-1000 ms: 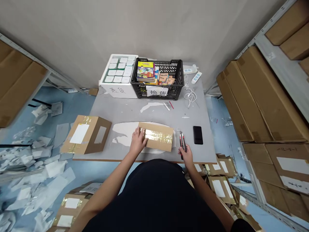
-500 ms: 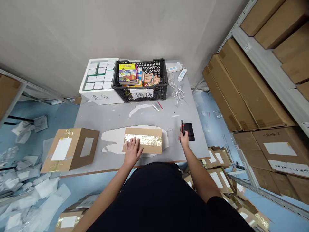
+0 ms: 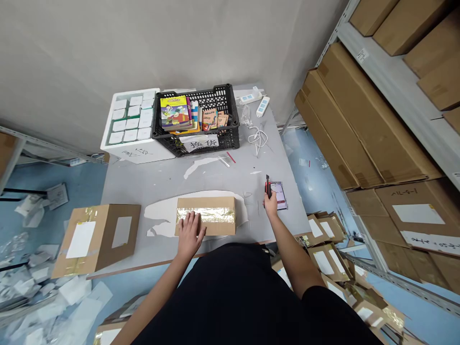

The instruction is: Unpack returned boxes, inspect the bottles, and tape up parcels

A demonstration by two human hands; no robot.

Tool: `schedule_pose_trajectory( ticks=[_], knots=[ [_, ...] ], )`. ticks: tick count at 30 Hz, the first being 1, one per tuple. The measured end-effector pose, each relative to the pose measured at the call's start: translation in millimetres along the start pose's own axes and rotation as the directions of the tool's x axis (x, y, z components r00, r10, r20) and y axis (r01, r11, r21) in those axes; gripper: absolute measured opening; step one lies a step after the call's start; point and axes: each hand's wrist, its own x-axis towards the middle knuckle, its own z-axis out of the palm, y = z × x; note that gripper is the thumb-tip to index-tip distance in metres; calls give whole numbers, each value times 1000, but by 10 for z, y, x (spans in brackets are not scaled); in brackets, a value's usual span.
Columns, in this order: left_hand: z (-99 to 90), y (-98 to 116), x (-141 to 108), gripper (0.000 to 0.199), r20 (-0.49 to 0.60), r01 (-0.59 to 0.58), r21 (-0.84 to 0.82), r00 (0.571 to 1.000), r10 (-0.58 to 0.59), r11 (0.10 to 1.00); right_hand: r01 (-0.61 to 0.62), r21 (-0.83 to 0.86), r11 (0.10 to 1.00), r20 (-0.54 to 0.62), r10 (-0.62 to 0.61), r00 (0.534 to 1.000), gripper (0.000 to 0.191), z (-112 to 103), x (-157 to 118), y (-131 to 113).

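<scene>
A small cardboard box (image 3: 217,215) with shiny tape along its top lies in front of me on the grey table (image 3: 161,175). My left hand (image 3: 189,234) rests on its left part, fingers spread over the tape. To the right, my right hand (image 3: 270,203) is closed around a red and black box cutter (image 3: 268,186), which points away from me. Beside and partly under that hand lies a phone (image 3: 279,195) with its screen lit. I cannot make out whether the cutter's blade is out.
A larger taped box (image 3: 97,239) stands at the table's left end. Along the back are a white foam box (image 3: 143,152) of small cartons and a black crate (image 3: 230,138) holding books. Power strips (image 3: 263,106) and a white cable (image 3: 258,139) lie back right. Shelves with boxes (image 3: 377,120) flank the right.
The phone's screen, dark before, is now lit. My view has shifted slightly. My left hand stays on the small box and my right hand keeps its hold on the cutter.
</scene>
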Motion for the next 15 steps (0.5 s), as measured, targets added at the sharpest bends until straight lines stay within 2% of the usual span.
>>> schedule_pose_trajectory(
  ticks=[7,12,15],
  knots=[
    [-28,-101,-54,75,77,-87,8,993,86,996,-27,140,990,127,9,992,41,96,-596,-109],
    [-46,-99,-39,73,150,-154,-7,977,153,988,-88,171,981,219,49,974,44,-19,-1035,-181],
    [-34,-59,-5,69,164,-137,-3,977,136,991,-97,134,986,296,53,954,60,-119,-1200,-277]
  ],
)
